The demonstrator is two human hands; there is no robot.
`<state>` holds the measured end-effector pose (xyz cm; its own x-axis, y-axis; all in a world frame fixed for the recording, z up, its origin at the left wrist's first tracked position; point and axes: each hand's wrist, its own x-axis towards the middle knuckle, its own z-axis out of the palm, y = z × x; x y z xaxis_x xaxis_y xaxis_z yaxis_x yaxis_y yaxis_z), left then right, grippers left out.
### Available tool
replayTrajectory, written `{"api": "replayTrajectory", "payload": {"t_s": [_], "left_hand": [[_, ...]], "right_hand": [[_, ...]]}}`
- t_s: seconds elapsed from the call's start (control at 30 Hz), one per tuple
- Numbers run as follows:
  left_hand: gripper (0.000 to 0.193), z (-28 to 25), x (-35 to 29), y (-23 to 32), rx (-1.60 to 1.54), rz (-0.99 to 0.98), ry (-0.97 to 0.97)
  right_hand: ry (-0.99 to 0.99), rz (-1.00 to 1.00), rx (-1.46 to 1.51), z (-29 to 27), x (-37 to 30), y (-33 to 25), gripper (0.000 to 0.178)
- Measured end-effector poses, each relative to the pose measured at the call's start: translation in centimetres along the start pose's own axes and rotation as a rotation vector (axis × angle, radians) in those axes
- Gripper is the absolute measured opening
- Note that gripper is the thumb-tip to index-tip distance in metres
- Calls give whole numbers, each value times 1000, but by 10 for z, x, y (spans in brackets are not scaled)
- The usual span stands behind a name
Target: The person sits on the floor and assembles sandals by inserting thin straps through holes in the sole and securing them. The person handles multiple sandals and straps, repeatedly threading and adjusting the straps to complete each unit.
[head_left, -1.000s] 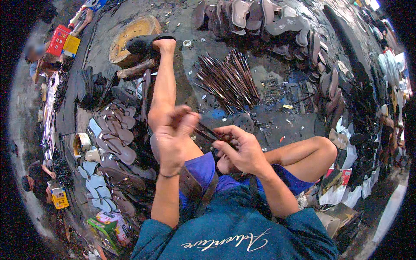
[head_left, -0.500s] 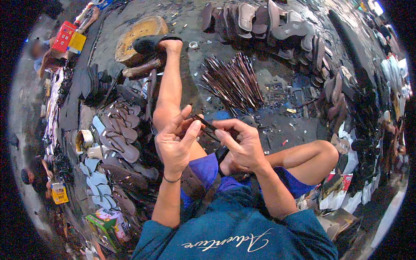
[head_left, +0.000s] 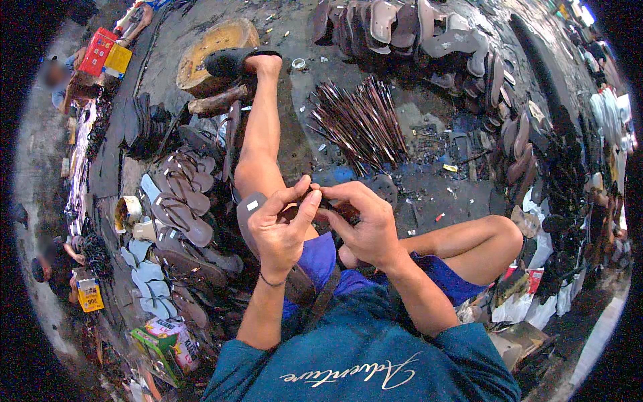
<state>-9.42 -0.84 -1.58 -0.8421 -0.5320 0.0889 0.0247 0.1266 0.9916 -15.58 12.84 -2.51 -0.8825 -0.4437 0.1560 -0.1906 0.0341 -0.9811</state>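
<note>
My left hand [head_left: 281, 231] and my right hand [head_left: 367, 218] meet above my lap, fingertips pinched close together. Between them is a thin dark strap [head_left: 326, 207], mostly covered by the fingers. Beside my left hand, over my thigh, shows the rounded end of a dark sandal sole [head_left: 250, 209] with a small white sticker; its rest is hidden behind hand and leg. Beyond the hands, a fanned pile of thin, glossy brown straps [head_left: 362, 124] lies on the ground.
Finished-looking flip-flops [head_left: 184, 214] and pale blue soles [head_left: 153, 285] lie to the left. Stacked soles [head_left: 402, 30] curve round the far right. My outstretched foot, in a black slipper [head_left: 231, 63], rests on a round wooden block [head_left: 218, 47]. A person [head_left: 57, 80] sits at far left.
Both hands have drawn together, fingertips now nearly touching, and the dark strap between them is more covered. The stickered sole end has come into view beside my left hand.
</note>
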Motion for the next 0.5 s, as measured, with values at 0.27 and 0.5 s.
{"api": "replayTrajectory", "payload": {"t_s": [0.27,0.5], "left_hand": [[56,-60,-28,-40,739,153,234],[53,-71,-57,-30,292,-215,148]], "right_hand": [[-92,315,223,13,-16,12,12],[-278,268,149,24,-10,4,18]]}}
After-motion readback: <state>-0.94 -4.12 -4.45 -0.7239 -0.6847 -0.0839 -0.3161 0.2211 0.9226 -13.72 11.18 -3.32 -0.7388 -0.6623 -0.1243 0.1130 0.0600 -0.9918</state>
